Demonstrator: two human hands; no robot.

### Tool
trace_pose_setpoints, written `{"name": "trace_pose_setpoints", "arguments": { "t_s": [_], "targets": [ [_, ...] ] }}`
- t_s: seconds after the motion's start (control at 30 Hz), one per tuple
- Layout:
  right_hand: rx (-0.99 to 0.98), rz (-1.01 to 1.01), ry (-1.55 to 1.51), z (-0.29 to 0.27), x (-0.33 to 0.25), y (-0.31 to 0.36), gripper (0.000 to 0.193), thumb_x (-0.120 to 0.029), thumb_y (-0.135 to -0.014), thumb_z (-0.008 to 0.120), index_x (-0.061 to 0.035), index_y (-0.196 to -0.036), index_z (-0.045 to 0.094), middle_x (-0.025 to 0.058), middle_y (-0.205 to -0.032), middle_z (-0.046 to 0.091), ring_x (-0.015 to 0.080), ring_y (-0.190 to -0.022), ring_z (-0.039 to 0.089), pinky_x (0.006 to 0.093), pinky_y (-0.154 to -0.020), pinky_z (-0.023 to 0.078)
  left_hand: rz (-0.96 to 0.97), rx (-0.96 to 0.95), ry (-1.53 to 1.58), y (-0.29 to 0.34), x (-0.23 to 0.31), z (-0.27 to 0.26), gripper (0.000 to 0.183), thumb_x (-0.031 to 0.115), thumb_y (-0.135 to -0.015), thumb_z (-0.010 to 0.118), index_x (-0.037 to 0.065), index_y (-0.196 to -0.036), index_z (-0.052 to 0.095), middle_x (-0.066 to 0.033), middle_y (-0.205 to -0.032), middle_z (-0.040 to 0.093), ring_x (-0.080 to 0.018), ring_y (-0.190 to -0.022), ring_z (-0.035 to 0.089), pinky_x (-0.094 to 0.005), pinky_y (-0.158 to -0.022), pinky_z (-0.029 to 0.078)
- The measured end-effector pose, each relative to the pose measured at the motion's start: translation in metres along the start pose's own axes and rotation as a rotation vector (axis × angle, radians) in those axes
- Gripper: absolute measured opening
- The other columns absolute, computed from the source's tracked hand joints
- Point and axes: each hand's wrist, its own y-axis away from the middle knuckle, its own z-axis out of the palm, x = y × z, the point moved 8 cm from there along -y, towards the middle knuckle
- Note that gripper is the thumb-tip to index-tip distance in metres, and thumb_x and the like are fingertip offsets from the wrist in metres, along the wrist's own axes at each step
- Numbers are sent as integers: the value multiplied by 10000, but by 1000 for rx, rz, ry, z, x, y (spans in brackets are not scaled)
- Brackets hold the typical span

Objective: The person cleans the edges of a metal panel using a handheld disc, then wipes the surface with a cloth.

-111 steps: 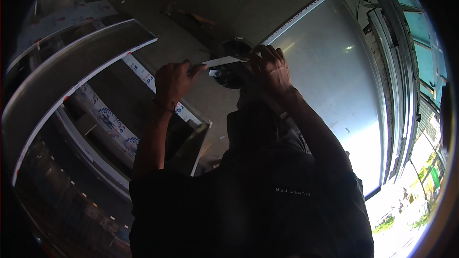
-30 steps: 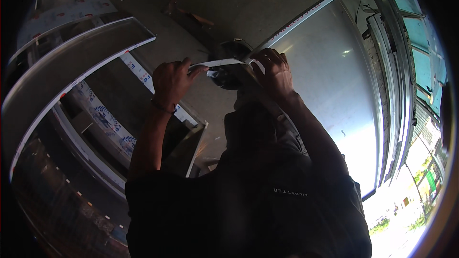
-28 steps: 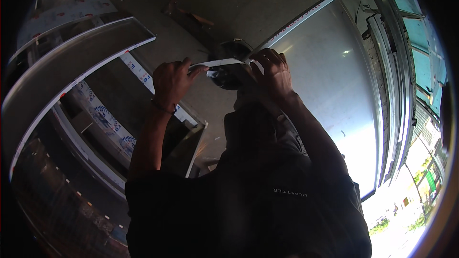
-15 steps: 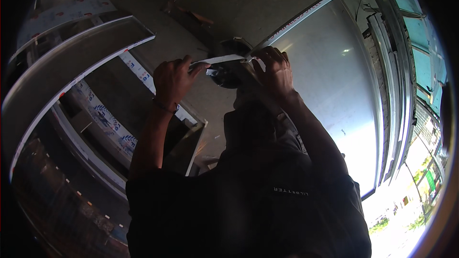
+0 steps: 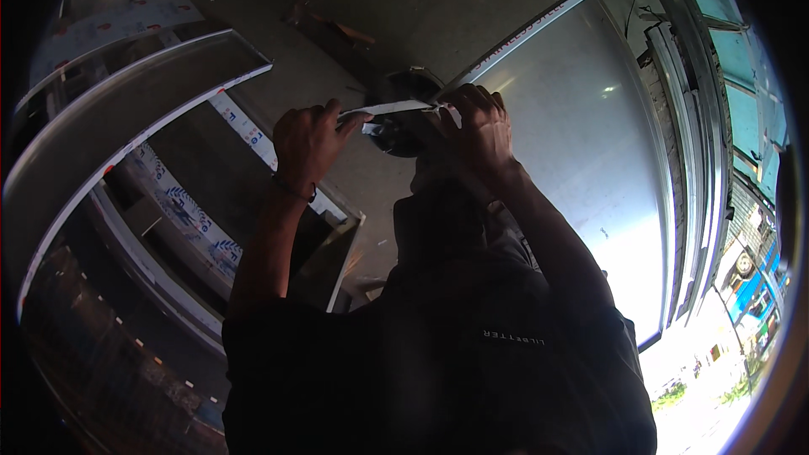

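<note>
A narrow pale strip (image 5: 392,107) stretches between my two hands, slightly bent; its material is hard to make out. My left hand (image 5: 305,145) pinches its left end between thumb and fingers, and a dark band circles that wrist. At the other end my right hand (image 5: 484,125) is closed with curled fingers on the strip, close to the edge of a large metal sheet (image 5: 581,135). Beneath the strip, dark rounded shapes (image 5: 398,139) show against the floor, too shadowed to name.
Long metal panels with raised edges (image 5: 181,55) lie at the left, some carrying printed protective film (image 5: 181,202). Behind the sheet, several long metal lengths (image 5: 695,168) stand at the right. A reddish-brown piece (image 5: 354,34) lies on the floor ahead. Bright daylight enters at the lower right.
Both hands keep their hold on the strip and have barely shifted; the left has moved slightly to the right. A blue shape with a wheel has appeared outside at the right rim.
</note>
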Motion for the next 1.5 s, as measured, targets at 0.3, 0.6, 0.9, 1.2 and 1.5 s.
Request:
{"name": "trace_pose_setpoints", "arguments": {
  "t_s": [0.3,0.6,0.9,1.2,1.5],
  "targets": [
    [25,-45,-11,-1,-2,-3,174,-215,-857,749,-72,-945,705,79,-941,692,307,-910,665,441,-832,479,-12,19,33,-1,2,3,590,639,-934,597,97,-704,631,-98,-522,612,-291,-481,641,-391,-490,473],
    [38,-22,-14,-1,1,-2,136,-120,-836,725,-87,-966,704,75,-947,696,305,-906,671,435,-822,487,-33,24,48,-1,7,3,592,637,-934,598,98,-691,626,-99,-518,609,-285,-477,639,-382,-488,474],
    [69,45,11,-7,22,1,166,-76,-830,738,-94,-991,701,55,-911,705,262,-798,672,396,-770,507,-22,45,53,1,7,6,596,641,-939,587,98,-694,623,-87,-525,608,-283,-471,632,-384,-472,464],
    [39,123,-48,-7,30,4,136,-84,-852,713,-85,-986,686,78,-938,692,303,-889,689,428,-826,508,-42,47,32,-2,12,10,593,644,-930,599,99,-698,621,-81,-525,604,-274,-471,635,-380,-467,461],
    [101,144,-105,-17,38,0,149,-34,-873,702,-48,-1022,703,106,-949,722,245,-738,663,368,-696,540,-72,70,104,-1,18,12,561,628,-936,610,106,-730,632,-82,-546,617,-268,-481,638,-384,-462,454]
  ]
}}
